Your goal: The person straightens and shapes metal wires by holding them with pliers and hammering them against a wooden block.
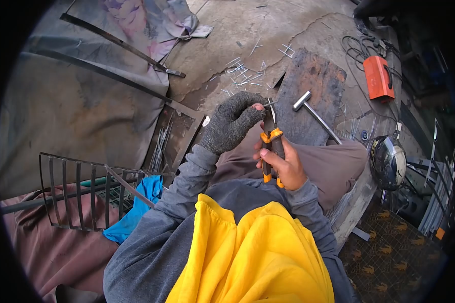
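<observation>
My left hand (pixel 235 121) wears a dark grey knitted glove with the thumb tip bare. Pinched between its thumb and fingers is a short thin metal rod (pixel 272 103) that points right. My bare right hand (pixel 284 164) is wrapped round the orange and black handles of a pair of pliers (pixel 271 135). The plier jaws point up and overlap the area just below the rod, close to the gloved fingertips. Both hands are above my lap. A hammer (pixel 313 113) with a metal head lies to their right, its handle reaching my knee.
A worn board (pixel 311 96) lies ahead, with scattered cut rods (pixel 245 76) on the concrete left of it. An orange machine (pixel 378 78) with cables stands at right, above a welding helmet (pixel 388 162). A metal rack (pixel 86 192) and blue cloth (pixel 136 209) are at left.
</observation>
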Demonstrator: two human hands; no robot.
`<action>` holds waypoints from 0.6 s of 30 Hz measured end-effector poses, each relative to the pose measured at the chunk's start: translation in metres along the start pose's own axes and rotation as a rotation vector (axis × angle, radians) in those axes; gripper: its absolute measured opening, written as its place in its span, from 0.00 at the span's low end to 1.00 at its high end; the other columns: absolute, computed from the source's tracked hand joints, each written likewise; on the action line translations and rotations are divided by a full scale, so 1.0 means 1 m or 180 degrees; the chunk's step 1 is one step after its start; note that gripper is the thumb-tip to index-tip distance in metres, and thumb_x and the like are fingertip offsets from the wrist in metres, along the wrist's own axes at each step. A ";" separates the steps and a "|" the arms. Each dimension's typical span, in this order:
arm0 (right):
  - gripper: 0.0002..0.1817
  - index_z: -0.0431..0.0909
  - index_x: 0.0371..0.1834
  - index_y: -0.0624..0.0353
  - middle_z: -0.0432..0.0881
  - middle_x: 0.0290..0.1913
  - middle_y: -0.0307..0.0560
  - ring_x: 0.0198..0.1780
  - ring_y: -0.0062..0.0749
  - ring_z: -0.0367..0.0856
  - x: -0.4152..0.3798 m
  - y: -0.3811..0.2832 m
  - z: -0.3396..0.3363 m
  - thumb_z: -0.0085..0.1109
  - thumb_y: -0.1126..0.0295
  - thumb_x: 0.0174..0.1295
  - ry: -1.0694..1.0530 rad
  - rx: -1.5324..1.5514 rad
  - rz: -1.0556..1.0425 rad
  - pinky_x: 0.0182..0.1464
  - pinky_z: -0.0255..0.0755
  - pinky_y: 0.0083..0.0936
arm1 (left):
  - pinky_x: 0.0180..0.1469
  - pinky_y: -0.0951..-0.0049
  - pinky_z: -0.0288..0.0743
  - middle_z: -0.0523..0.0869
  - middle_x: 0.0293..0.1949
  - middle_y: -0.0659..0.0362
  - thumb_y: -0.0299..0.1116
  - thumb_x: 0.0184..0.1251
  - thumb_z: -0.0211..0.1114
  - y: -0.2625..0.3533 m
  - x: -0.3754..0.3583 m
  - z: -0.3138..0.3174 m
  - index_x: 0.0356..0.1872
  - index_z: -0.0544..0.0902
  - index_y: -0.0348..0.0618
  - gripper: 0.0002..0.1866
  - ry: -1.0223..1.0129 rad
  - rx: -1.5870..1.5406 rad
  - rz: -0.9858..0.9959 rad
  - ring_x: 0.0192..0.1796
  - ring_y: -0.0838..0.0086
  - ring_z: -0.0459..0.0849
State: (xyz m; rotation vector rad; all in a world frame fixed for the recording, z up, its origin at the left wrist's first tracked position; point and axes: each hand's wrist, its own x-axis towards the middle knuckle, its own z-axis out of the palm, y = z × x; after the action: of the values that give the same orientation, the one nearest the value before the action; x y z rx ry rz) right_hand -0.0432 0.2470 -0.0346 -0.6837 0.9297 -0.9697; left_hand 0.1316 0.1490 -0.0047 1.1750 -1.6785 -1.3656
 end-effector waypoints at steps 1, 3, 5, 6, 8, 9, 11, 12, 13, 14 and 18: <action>0.17 0.71 0.58 0.64 0.80 0.48 0.45 0.45 0.26 0.82 0.000 -0.001 0.000 0.56 0.71 0.68 -0.0001 0.0005 0.0001 0.45 0.78 0.24 | 0.51 0.70 0.76 0.85 0.42 0.56 0.35 0.70 0.65 -0.002 0.000 0.000 0.48 0.84 0.38 0.13 -0.0004 -0.0034 0.0129 0.46 0.72 0.83; 0.17 0.71 0.58 0.64 0.81 0.48 0.45 0.45 0.26 0.82 -0.001 -0.003 0.000 0.56 0.71 0.68 0.0022 -0.0036 -0.0011 0.45 0.78 0.24 | 0.51 0.70 0.76 0.85 0.43 0.56 0.35 0.69 0.66 -0.008 0.000 0.001 0.48 0.84 0.38 0.13 -0.0021 -0.0069 0.0253 0.46 0.72 0.83; 0.17 0.71 0.58 0.64 0.81 0.48 0.45 0.44 0.26 0.82 -0.002 -0.003 -0.001 0.56 0.71 0.68 0.0040 -0.0037 -0.0007 0.45 0.78 0.24 | 0.51 0.70 0.76 0.85 0.44 0.56 0.34 0.68 0.68 -0.015 0.004 0.001 0.48 0.85 0.39 0.12 0.0024 0.0281 0.0705 0.47 0.71 0.83; 0.17 0.71 0.58 0.64 0.81 0.48 0.45 0.44 0.26 0.82 -0.002 -0.003 -0.001 0.56 0.72 0.68 0.0047 -0.0043 -0.0003 0.44 0.78 0.24 | 0.51 0.70 0.76 0.85 0.44 0.56 0.34 0.68 0.68 -0.016 0.004 0.002 0.48 0.85 0.39 0.12 0.0022 0.0281 0.0705 0.47 0.71 0.83; 0.18 0.71 0.59 0.64 0.81 0.48 0.46 0.44 0.26 0.83 -0.003 -0.002 -0.002 0.56 0.71 0.68 0.0056 0.0015 0.0008 0.45 0.79 0.24 | 0.51 0.71 0.76 0.86 0.44 0.55 0.32 0.67 0.68 -0.016 0.003 0.005 0.48 0.85 0.39 0.12 0.0114 -0.0010 0.0412 0.47 0.71 0.84; 0.18 0.71 0.59 0.64 0.81 0.48 0.46 0.44 0.27 0.83 -0.003 -0.001 -0.002 0.56 0.71 0.68 0.0066 0.0073 0.0019 0.45 0.79 0.24 | 0.51 0.71 0.76 0.86 0.44 0.55 0.32 0.67 0.68 -0.016 0.003 0.005 0.48 0.85 0.39 0.12 0.0111 -0.0010 0.0410 0.47 0.71 0.84; 0.18 0.71 0.59 0.64 0.81 0.49 0.46 0.45 0.27 0.83 -0.005 -0.003 -0.002 0.56 0.71 0.68 0.0091 0.0044 0.0055 0.45 0.79 0.24 | 0.49 0.70 0.78 0.87 0.44 0.55 0.30 0.67 0.68 -0.014 0.003 0.006 0.49 0.86 0.41 0.12 0.0230 0.0192 0.0431 0.46 0.70 0.85; 0.18 0.71 0.59 0.64 0.81 0.49 0.47 0.45 0.28 0.83 -0.006 -0.004 -0.002 0.56 0.71 0.68 0.0108 0.0011 0.0087 0.45 0.79 0.24 | 0.49 0.70 0.78 0.87 0.44 0.55 0.30 0.67 0.68 -0.013 0.002 0.007 0.49 0.86 0.41 0.12 0.0224 0.0191 0.0429 0.46 0.70 0.85; 0.18 0.71 0.59 0.64 0.81 0.49 0.47 0.45 0.28 0.83 -0.006 -0.003 -0.003 0.56 0.71 0.68 0.0113 0.0013 0.0088 0.45 0.79 0.24 | 0.48 0.70 0.78 0.88 0.43 0.55 0.30 0.66 0.68 -0.012 0.002 0.008 0.49 0.86 0.42 0.12 0.0242 0.0284 0.0519 0.46 0.69 0.86; 0.19 0.71 0.60 0.64 0.81 0.49 0.47 0.45 0.28 0.83 -0.006 -0.002 -0.005 0.56 0.71 0.68 0.0088 -0.0030 0.0134 0.45 0.80 0.25 | 0.48 0.70 0.79 0.88 0.43 0.55 0.30 0.65 0.69 -0.011 0.001 0.009 0.50 0.86 0.42 0.13 0.0262 0.0376 0.0609 0.45 0.68 0.87; 0.20 0.70 0.61 0.64 0.80 0.51 0.47 0.47 0.29 0.83 -0.007 -0.001 -0.008 0.55 0.71 0.67 0.0051 -0.0016 0.0274 0.45 0.80 0.26 | 0.47 0.69 0.79 0.89 0.43 0.56 0.30 0.64 0.70 -0.016 0.000 0.010 0.49 0.86 0.44 0.13 0.0308 0.0620 0.0679 0.44 0.66 0.87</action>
State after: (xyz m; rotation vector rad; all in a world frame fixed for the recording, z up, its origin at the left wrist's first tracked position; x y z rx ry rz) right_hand -0.0526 0.2522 -0.0347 -0.6359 0.9684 -0.8979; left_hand 0.1258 0.1519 -0.0228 1.1122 -1.8395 -1.0185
